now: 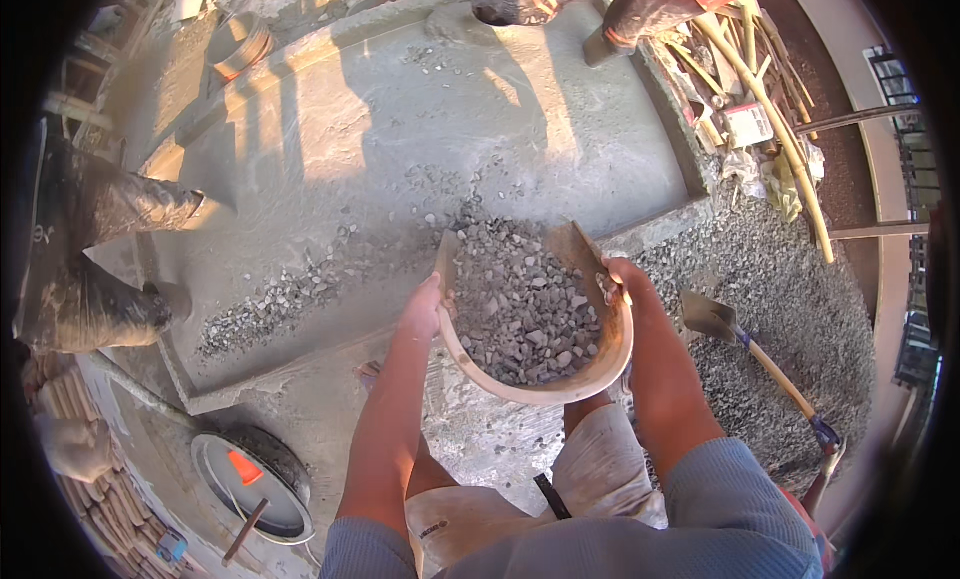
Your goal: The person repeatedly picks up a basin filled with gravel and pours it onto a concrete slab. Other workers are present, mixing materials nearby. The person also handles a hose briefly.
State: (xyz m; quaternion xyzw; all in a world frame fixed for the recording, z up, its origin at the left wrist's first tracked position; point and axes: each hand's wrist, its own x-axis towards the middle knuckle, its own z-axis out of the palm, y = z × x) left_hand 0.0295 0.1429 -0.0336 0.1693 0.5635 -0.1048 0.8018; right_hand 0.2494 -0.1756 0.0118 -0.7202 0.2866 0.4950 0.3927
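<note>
Between my hands is a tilted pale scoop-shaped pan, its rim curved toward me and its far side open. Grey gravel fills it and spills from the far edge. The fingers of my left hand close round the left rim. Opposite, my right hand grips the right rim, some fingers hidden behind it. Below the pan's far edge, loose stones lie on the wet grey mix in a low-walled rectangular bed. A strip of gravel lies farther left in the bed.
A person in dark muddy trousers stands at the left, another in boots at the far side. Right of me is a gravel heap, with a shovel held by another person's hand. A round tub and a bucket stand left.
</note>
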